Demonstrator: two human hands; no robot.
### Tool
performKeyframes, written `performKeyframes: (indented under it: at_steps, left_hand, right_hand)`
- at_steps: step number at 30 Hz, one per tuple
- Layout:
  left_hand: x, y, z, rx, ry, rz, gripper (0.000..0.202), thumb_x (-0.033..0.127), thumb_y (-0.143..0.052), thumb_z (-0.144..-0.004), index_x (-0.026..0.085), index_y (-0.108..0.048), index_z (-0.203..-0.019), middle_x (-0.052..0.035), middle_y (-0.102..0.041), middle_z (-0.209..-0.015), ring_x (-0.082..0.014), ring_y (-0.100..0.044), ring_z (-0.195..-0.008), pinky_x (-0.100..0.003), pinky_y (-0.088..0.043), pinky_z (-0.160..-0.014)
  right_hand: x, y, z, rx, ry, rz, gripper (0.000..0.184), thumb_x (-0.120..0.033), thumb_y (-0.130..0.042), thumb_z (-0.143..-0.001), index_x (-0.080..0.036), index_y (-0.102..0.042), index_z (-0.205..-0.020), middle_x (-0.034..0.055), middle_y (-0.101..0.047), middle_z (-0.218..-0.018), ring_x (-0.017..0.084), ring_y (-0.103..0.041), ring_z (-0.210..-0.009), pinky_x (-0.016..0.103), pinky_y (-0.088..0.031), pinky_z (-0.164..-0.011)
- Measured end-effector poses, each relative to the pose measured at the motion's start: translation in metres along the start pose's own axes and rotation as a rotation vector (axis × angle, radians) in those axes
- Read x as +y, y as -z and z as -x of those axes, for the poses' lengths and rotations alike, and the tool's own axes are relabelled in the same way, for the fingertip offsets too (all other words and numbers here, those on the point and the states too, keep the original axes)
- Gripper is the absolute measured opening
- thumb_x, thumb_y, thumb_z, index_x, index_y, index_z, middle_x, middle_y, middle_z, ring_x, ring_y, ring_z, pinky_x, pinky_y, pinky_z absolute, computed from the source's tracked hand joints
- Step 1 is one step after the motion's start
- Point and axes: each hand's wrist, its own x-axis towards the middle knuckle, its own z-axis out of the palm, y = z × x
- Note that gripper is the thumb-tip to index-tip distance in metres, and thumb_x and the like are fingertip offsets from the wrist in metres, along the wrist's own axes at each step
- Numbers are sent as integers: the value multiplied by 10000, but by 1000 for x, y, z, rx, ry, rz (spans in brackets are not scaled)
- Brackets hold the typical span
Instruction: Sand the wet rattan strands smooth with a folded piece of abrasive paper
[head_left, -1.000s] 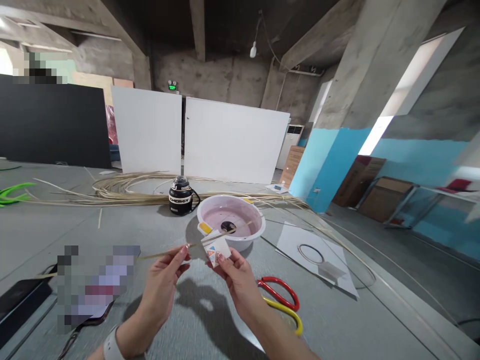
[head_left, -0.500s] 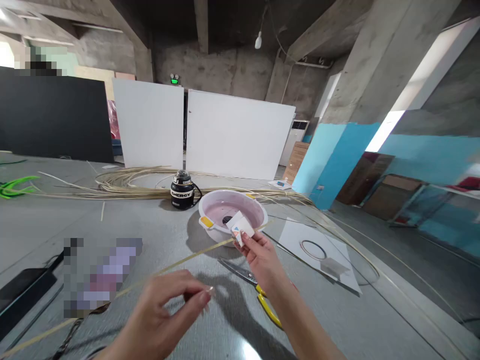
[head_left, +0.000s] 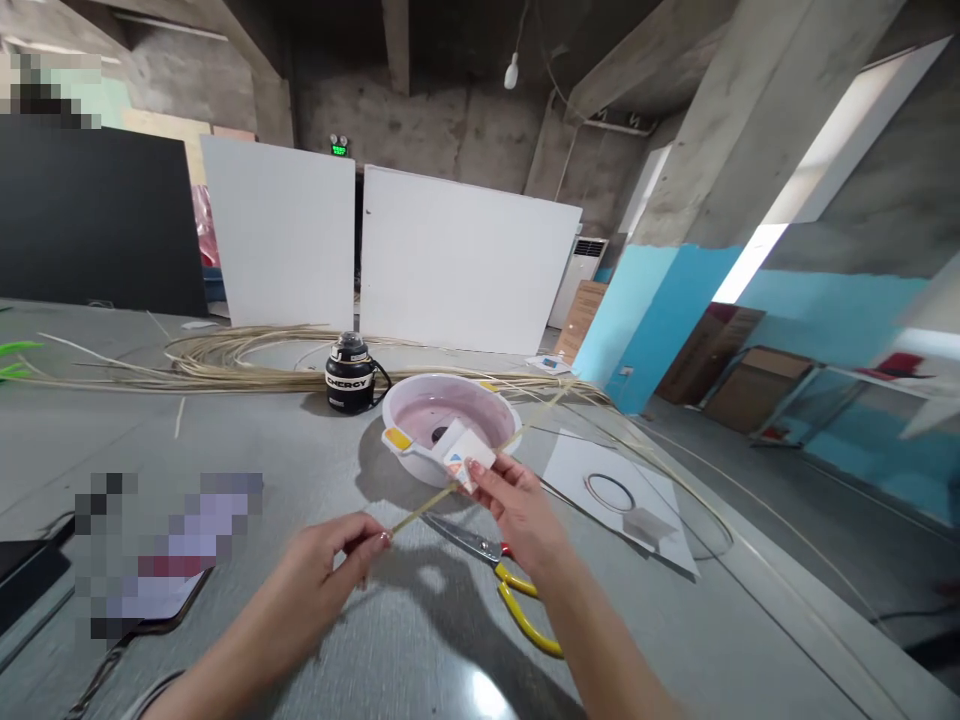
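My left hand [head_left: 341, 560] pinches a thin pale cane-like strip [head_left: 421, 512] between thumb and fingers. Further along the strip, my right hand [head_left: 517, 500] grips a folded white piece of printed paper [head_left: 471, 450], with the strip running at its lower edge; whether the paper wraps fully around it is hidden. Beyond the strip, its far end rises toward the upper right. Just behind the paper stands a white basin [head_left: 405, 462] with yellow handles and a pinkish inside. Scissors [head_left: 480, 545] with yellow and red handles lie below my right hand, partly covered by the wrist.
A black bottle [head_left: 349, 375] stands left of the basin. Behind them lies a coil of long strips [head_left: 225, 355]. At right, a white sheet [head_left: 562, 470] carries a small ring [head_left: 609, 492]. A blurred-out phone-like object [head_left: 180, 590] lies at left. White panels [head_left: 465, 260] stand behind.
My left hand, which was apart from the strip, has moved up to it and closed on it. My right hand still holds the white paper. The view has shifted slightly.
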Motion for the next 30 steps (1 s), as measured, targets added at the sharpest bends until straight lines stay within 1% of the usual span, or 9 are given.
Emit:
performKeyframes:
  at_steps: [2, 4, 7, 11, 16, 19, 23, 26, 30]
  left_hand:
    - [-4, -5, -1, 68, 18, 7, 360, 487, -405, -943, 208, -592, -813, 25, -553, -666, -159, -515, -652, -251, -365, -628]
    - [-8, -10, -2, 104, 32, 28, 362, 499, -399, -944, 211, -559, -793, 33, -521, -647, -154, -492, -629, -248, -356, -613]
    - [-12, -18, -2, 108, 22, 62, 349, 485, -403, -946, 216, -530, -765, 38, -507, -628, -150, -483, -614, -243, -354, -607]
    - [-15, -26, 0, 96, 15, 76, 357, 491, -397, -936, 216, -531, -751, 32, -495, -622, -149, -463, -594, -241, -348, -577]
    - [-18, -31, 1, 86, 20, 91, 377, 511, -390, -933, 216, -546, -760, 27, -496, -625, -150, -463, -592, -239, -365, -570]
    - [-22, -34, 2, 104, 31, 76, 381, 515, -376, -935, 218, -538, -760, 30, -487, -612, -150, -464, -581, -239, -366, -562]
    - [-25, -36, 3, 88, 25, 40, 366, 490, -361, -941, 222, -510, -740, 24, -512, -620, -152, -495, -590, -248, -376, -582]
    - [-25, -36, 4, 47, 22, 16, 361, 478, -352, -947, 225, -485, -726, 17, -527, -624, -158, -512, -608, -257, -377, -600]
    - [-22, -35, 3, -29, 66, 58, 370, 497, -340, -943, 226, -485, -737, 13, -529, -625, -162, -513, -615, -259, -376, -592]
  right_hand:
    - [10, -12, 6, -49, -51, -5, 368, -416, -867, -648, -185, -758, -912, 30, -741, -827, 142, -634, -756, 287, -476, -769]
    - [21, -25, 15, -87, -95, -10, 368, -427, -854, -666, -172, -746, -908, 26, -730, -806, 139, -623, -750, 281, -466, -764]
    - [33, -40, 26, -89, -128, -59, 371, -410, -858, -662, -159, -724, -899, 40, -740, -855, 149, -624, -788, 283, -458, -787]
    - [42, -49, 34, -55, -154, -154, 419, -383, -862, -659, -164, -707, -981, 54, -748, -940, 170, -634, -868, 302, -446, -858]
    - [48, -49, 33, 70, -156, -182, 351, -443, -844, -671, -160, -707, -828, 35, -733, -819, 157, -616, -771, 295, -449, -796]
    - [51, -50, 33, 74, -149, -180, 347, -442, -851, -661, -155, -717, -801, 46, -742, -803, 156, -624, -754, 289, -451, -781]
    - [53, -50, 32, 90, -156, -186, 348, -410, -883, -613, -148, -736, -788, 41, -743, -753, 137, -623, -695, 258, -449, -724]
    - [49, -43, 24, 108, -191, -185, 378, -419, -897, -576, -133, -747, -775, 61, -746, -743, 152, -644, -669, 272, -475, -707]
    - [40, -28, 8, 193, -165, -201, 448, -405, -938, -466, -130, -754, -768, 65, -750, -777, 180, -677, -687, 307, -521, -746]
